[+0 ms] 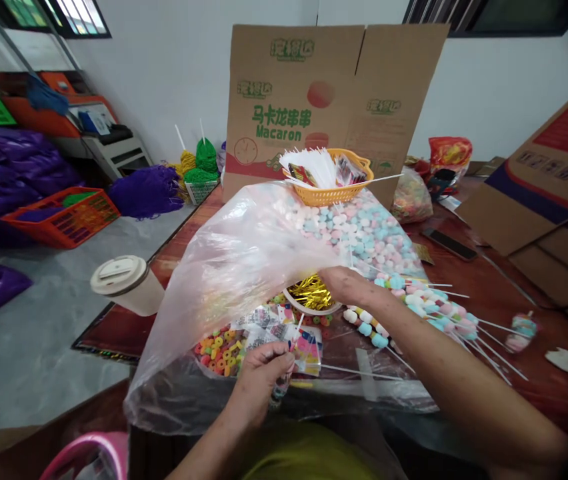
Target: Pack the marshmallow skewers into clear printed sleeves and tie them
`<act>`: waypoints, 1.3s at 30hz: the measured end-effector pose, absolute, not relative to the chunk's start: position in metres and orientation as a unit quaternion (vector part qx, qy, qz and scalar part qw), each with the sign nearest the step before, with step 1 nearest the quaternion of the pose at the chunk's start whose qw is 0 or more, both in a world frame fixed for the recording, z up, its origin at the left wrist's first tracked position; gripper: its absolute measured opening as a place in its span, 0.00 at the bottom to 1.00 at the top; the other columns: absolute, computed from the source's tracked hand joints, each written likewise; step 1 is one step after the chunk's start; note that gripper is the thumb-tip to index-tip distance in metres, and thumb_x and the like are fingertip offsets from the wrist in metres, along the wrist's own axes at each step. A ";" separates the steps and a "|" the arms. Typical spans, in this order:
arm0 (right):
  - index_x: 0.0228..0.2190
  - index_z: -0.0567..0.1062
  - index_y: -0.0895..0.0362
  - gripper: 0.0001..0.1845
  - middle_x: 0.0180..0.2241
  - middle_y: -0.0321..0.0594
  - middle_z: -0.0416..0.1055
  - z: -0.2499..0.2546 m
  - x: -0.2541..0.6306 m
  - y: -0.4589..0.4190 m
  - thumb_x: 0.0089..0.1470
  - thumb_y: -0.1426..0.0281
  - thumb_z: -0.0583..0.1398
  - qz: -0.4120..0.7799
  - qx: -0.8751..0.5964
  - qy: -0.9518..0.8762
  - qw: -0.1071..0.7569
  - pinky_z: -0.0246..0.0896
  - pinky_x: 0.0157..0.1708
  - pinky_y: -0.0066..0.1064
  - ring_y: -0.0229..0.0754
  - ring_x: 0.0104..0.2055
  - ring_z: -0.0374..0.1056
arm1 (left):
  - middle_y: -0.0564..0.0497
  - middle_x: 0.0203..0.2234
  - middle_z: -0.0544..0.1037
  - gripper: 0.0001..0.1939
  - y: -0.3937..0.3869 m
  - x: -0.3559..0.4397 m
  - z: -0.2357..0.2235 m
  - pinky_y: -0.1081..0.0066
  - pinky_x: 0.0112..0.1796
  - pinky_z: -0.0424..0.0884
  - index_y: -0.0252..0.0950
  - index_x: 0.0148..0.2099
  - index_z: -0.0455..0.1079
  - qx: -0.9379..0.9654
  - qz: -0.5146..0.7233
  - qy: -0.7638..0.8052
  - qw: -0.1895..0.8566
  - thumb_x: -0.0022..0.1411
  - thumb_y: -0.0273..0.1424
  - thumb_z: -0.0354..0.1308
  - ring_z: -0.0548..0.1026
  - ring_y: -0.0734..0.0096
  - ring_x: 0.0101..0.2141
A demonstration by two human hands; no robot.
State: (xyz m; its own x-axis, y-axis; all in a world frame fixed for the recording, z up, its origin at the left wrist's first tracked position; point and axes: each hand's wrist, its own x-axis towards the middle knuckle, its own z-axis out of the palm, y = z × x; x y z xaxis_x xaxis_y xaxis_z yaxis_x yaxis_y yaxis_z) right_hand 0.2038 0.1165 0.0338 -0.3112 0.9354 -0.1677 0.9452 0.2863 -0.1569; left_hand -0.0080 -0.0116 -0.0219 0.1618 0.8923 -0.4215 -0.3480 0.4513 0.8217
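Observation:
My left hand (267, 363) is closed around the neck of a clear wrapped candy skewer, whose white stick (300, 323) pokes up from the fingers. The wrapped part hangs below the hand, partly hidden by it. My right hand (347, 285) reaches over the rim of a white bowl of gold twist ties (313, 293); its fingertips are hidden from view. Around the bowl lie colourful candy rings (221, 350) and printed clear wrappers (264, 320). Marshmallow skewers (439, 307) rest beside my right forearm.
A large clear plastic sheet (234, 233) drapes over the table's left part. Behind it are loose pastel marshmallows (364, 233), a yellow basket (324, 195) of white sticks and an upright cardboard sheet (289, 87). A lidded cup (129, 287) stands left; a phone (449, 244) lies right.

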 end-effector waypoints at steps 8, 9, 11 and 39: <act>0.28 0.61 0.56 0.09 0.23 0.35 0.64 0.036 0.205 0.037 0.57 0.71 0.45 -0.136 0.576 0.799 -0.109 0.51 0.25 0.25 0.36 0.25 0.59 | 0.55 0.16 0.71 0.11 -0.003 -0.004 -0.012 0.79 0.21 0.58 0.32 0.22 0.67 0.228 0.461 0.398 0.760 0.41 0.31 0.67 0.66 0.80 0.18; 0.27 0.60 0.55 0.09 0.23 0.34 0.64 0.031 0.201 0.024 0.58 0.70 0.45 -0.159 0.563 0.800 -0.137 0.51 0.25 0.25 0.36 0.24 0.59 | 0.54 0.17 0.72 0.12 0.000 0.000 -0.009 0.78 0.22 0.60 0.33 0.24 0.67 0.205 0.462 0.379 0.775 0.40 0.30 0.68 0.67 0.79 0.18; 0.27 0.60 0.55 0.10 0.22 0.34 0.63 0.020 0.192 0.000 0.58 0.68 0.45 -0.206 0.542 0.792 -0.189 0.52 0.24 0.26 0.36 0.24 0.59 | 0.53 0.20 0.75 0.12 0.006 0.007 -0.002 0.75 0.24 0.65 0.33 0.26 0.68 0.173 0.463 0.349 0.796 0.39 0.29 0.68 0.70 0.76 0.20; 0.17 0.64 0.58 0.14 0.17 0.30 0.58 -0.005 0.153 -0.020 0.51 0.65 0.53 -0.382 0.553 0.661 -0.332 0.48 0.21 0.23 0.31 0.20 0.52 | 0.57 0.14 0.65 0.10 -0.016 0.009 -0.002 0.78 0.21 0.55 0.31 0.20 0.67 0.379 0.407 0.418 0.719 0.45 0.33 0.62 0.59 0.82 0.17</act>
